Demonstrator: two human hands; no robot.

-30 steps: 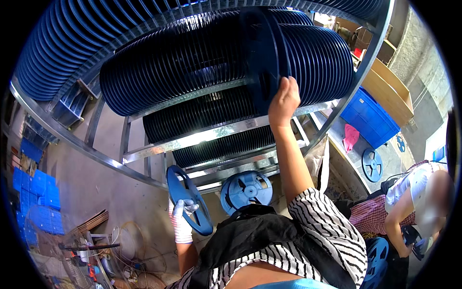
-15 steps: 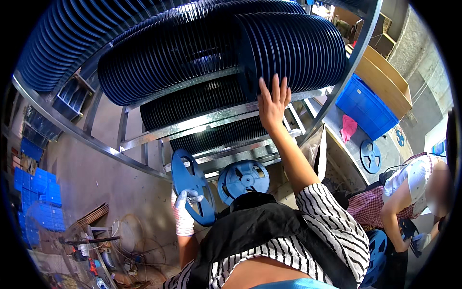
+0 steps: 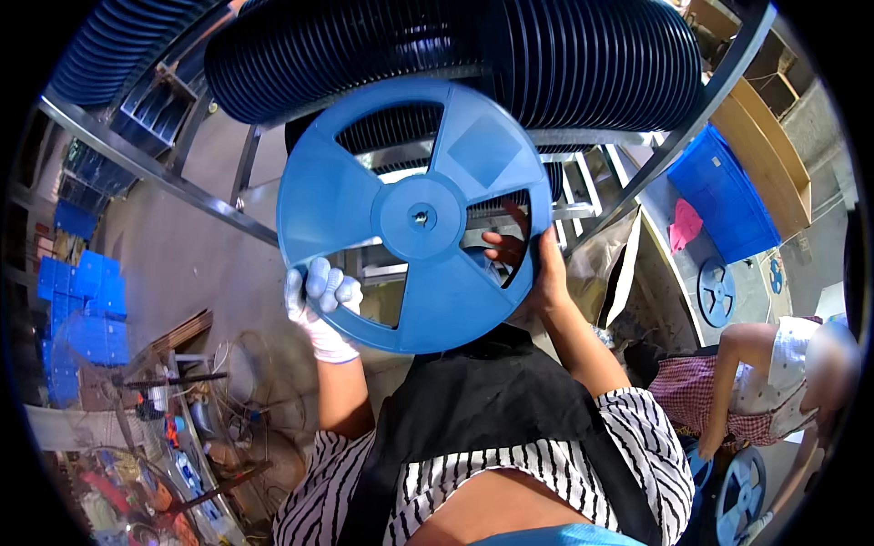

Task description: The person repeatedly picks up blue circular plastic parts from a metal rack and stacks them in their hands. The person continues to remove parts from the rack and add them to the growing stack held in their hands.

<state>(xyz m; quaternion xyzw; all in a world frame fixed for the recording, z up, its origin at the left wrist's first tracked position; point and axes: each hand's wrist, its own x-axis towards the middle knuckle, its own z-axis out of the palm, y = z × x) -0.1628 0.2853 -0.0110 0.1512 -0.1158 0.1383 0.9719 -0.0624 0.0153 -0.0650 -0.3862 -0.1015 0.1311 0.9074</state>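
A large blue plastic reel [image 3: 332,196] with three wide cutouts and a small centre hole is held up in front of me, its flat face toward me. My left hand [image 3: 323,300], in a white glove with bluish fingertips, is closed round the rim at lower left. My bare right hand [image 3: 548,278] grips the right rim, with fingers showing through the cutout and the thumb along the edge. Behind the reel, rows of dark blue discs [image 3: 592,64] lie stacked on edge in a metal rack [image 3: 159,168], partly hidden by it.
To the right are a blue crate [image 3: 724,200], a pink cloth [image 3: 685,226], a wooden box [image 3: 769,150] and another blue reel [image 3: 716,293]. A co-worker [image 3: 756,364] bends over reels at lower right. Blue bins [image 3: 86,291] and cluttered tools [image 3: 187,469] stand at left.
My left hand has raised the blue reel from low beside me to in front of the rack. My right hand has left the row of discs and now grips the reel too.
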